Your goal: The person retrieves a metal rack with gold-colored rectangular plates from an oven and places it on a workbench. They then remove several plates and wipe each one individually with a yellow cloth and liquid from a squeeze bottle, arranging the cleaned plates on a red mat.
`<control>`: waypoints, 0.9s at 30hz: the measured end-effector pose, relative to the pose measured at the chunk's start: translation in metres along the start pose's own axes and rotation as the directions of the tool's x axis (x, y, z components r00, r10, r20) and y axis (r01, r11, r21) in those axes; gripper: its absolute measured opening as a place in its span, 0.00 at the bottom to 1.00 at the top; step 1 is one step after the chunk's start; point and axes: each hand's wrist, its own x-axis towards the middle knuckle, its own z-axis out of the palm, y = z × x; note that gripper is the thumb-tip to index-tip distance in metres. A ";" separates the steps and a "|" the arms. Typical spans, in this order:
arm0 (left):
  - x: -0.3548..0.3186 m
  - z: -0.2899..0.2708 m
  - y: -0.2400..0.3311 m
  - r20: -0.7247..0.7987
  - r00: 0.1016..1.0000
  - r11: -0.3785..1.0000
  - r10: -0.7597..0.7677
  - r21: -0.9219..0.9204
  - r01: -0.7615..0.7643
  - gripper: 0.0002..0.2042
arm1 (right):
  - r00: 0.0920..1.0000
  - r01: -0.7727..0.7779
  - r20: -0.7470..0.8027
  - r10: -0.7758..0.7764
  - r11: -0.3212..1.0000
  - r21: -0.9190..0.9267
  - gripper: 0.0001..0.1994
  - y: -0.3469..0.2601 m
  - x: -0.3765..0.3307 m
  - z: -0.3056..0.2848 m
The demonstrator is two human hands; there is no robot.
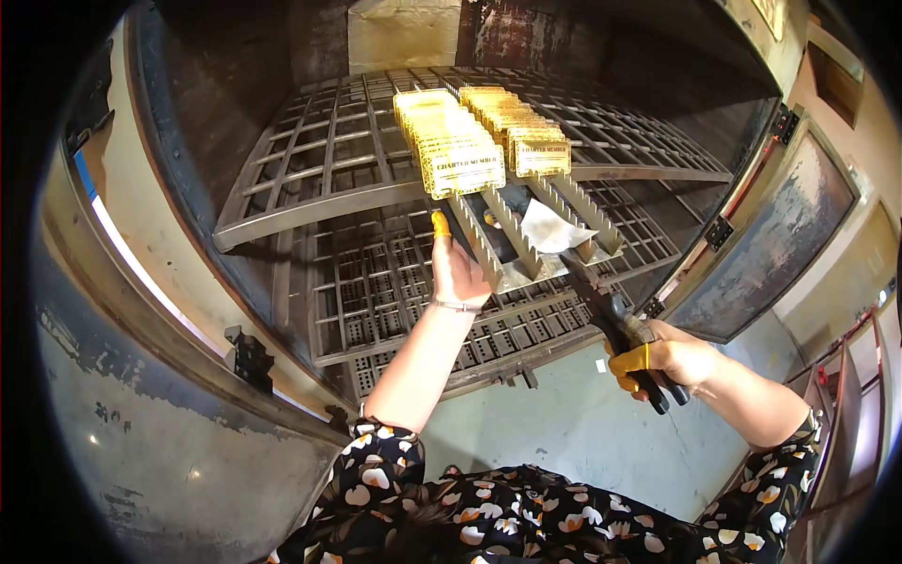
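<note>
Head view: gold plates (463, 160) stood in the notched rack's (477, 244) far slots, loading apparently done, but its near end jutted past the grate shelf (319, 209); right hand (671, 357) clenched pliers (609, 320) there, left hand (458, 274) by its left side, grip unclear.

Surface finish: glossy plates (463, 158), dull metal rack (510, 231)
We note rough, flaking paint on the left door (160, 414).
</note>
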 end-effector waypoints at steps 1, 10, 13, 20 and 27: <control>0.004 0.005 -0.002 -0.101 0.994 0.996 0.049 0.083 -0.040 0.29 | 1.000 -0.002 -0.015 0.002 1.000 -0.013 0.07 0.003 0.001 0.000; 0.000 0.021 -0.037 -0.207 0.968 0.947 0.141 0.312 -0.071 0.32 | 0.999 0.045 -0.019 -0.047 0.994 -0.097 0.08 0.017 -0.021 -0.026; -0.006 0.022 -0.059 -0.159 0.977 0.960 0.140 0.265 -0.094 0.30 | 0.999 0.044 0.021 -0.042 0.992 -0.115 0.08 0.026 -0.034 -0.051; -0.017 0.025 -0.157 -0.105 0.939 0.920 0.328 0.259 -0.293 0.38 | 0.989 0.103 0.134 -0.067 0.954 -0.283 0.07 0.063 -0.070 -0.144; -0.066 0.062 -0.265 -0.046 0.840 0.837 0.541 0.129 -0.532 0.29 | 0.970 0.091 0.236 -0.067 0.991 -0.093 0.07 0.114 -0.116 -0.249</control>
